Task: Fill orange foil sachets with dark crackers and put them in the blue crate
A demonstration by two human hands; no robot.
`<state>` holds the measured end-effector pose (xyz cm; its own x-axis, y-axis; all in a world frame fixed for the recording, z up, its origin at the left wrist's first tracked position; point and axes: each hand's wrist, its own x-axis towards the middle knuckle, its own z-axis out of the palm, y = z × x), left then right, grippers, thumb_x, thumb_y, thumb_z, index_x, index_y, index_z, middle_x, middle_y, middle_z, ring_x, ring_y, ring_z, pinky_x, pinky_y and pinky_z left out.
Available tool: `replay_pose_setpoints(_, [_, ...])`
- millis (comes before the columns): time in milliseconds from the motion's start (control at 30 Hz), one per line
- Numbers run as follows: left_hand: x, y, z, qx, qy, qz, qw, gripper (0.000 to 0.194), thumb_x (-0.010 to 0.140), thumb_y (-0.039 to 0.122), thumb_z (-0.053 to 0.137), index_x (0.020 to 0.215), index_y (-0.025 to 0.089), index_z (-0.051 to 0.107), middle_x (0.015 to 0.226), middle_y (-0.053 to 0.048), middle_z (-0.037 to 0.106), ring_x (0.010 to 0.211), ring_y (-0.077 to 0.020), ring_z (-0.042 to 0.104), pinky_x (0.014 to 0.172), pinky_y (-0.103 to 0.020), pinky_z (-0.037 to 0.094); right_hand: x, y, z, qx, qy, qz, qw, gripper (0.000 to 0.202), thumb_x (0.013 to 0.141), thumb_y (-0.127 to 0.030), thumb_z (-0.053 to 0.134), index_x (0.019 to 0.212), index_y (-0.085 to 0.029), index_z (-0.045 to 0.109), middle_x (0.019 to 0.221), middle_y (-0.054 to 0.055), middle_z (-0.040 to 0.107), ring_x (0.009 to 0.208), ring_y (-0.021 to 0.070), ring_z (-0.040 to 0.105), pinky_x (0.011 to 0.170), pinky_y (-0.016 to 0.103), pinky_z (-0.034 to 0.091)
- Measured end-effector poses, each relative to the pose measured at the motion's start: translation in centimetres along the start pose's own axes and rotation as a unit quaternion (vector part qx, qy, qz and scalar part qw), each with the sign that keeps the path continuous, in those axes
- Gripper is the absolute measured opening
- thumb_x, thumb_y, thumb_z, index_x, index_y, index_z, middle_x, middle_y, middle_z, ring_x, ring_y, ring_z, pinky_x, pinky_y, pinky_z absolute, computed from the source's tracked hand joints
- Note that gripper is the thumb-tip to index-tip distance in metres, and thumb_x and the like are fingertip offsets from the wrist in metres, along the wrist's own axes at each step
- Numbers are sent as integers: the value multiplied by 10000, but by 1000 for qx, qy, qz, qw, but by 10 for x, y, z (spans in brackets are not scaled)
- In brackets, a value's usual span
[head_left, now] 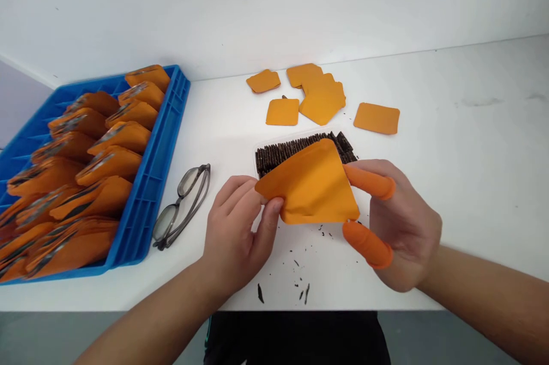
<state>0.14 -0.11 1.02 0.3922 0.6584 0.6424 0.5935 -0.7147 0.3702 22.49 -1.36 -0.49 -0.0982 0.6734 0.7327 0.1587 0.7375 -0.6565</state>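
Observation:
An orange pouch (315,187) with rounded corners is pinched at its left end between the thumb and fingers of my left hand (238,227). My right hand (398,227) wears orange finger cots on its thumb and index finger. Those two fingertips are apart at the pouch's right edge, one near the upper part and one by the lower corner; firm contact cannot be made out. Behind the pouch, partly covered by it, a clear tray (254,160) holds a row of thin dark brown pieces (285,150) standing on edge.
At left stands a blue crate (165,142) with several filled orange pouches (114,165). Folded eyeglasses (182,205) lie beside it. Flat orange pouches (323,99) lie near the wall, another (376,118) farther right. Dark crumbs (260,293) dot the white table (472,182).

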Motion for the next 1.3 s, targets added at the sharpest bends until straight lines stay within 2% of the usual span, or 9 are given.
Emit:
replay_pose_setpoints(233, [-7,4,2,-71,-2,-62,996,99,1002,82,567,1003,172,607,892,-4,656,830,-125,592,769,-256,485,-3,2,0,72,-36,18,997,510,943,-298,710,1435,-183,642,1147,133,633,1018,303,637,767,472,565])
replay_pose_setpoints(333, [-11,4,5,-93,-31,-47,994,89,1002,87,582,997,170,612,905,-11,662,863,-137,591,795,-280,484,1,-2,1,16,-23,6,1000,313,914,-159,736,1226,-168,716,1053,108,660,915,234,644,714,390,566])
replay_pose_setpoints(467, [-13,5,8,-4,-31,-32,999,98,973,176,669,1066,202,658,1156,-80,701,1225,-283,539,1075,-474,389,7,-7,-4,-35,-28,23,999,190,905,-33,678,1014,-187,707,925,68,656,801,176,625,646,320,547])
replay_pose_setpoints(600, [-11,10,12,-15,16,-19,1000,685,898,619,733,1369,153,562,1447,-207,567,1381,-364,465,1187,-557,330,10,-10,-10,-46,-48,53,996,194,892,-108,730,786,-183,586,785,35,581,701,150,551,567,287,476])
replay_pose_setpoints(667, [-11,14,16,-50,11,20,998,849,815,716,775,1394,142,539,1472,-217,546,1381,-351,488,1195,-525,359,9,-11,-10,-46,-79,33,995,250,875,-101,745,748,-178,544,757,22,559,681,136,526,572,280,465])
replay_pose_setpoints(800, [-13,24,26,-77,-6,61,995,714,801,484,869,1340,139,552,1297,-162,682,1225,-290,614,1095,-450,477,4,-11,-5,-57,-112,9,992,270,881,-74,727,757,-186,515,768,17,565,685,131,514,602,285,479])
replay_pose_setpoints(933, [-15,28,29,-79,-24,8,997,548,795,235,784,1291,190,556,1058,-47,734,967,-210,668,893,-388,506,0,-10,0,-86,-103,11,991,319,906,-158,783,759,-200,502,794,30,575,687,143,537,587,298,471])
replay_pose_setpoints(1167, [-19,18,20,-108,1,-4,994,517,920,288,696,1405,194,544,1021,-56,681,843,-195,595,778,-375,506,2,-11,3,-29,-110,-9,993,220,1005,-392,669,898,-205,622,792,62,580,688,196,553,539,357,448])
replay_pose_setpoints(1300, [-19,13,18,-85,11,-24,996,602,884,277,738,1442,207,523,1192,-87,679,936,-218,578,841,-395,513,2,-12,7,-4,-121,31,992,186,1009,-313,642,863,-210,589,727,16,496,635,159,457,525,325,380])
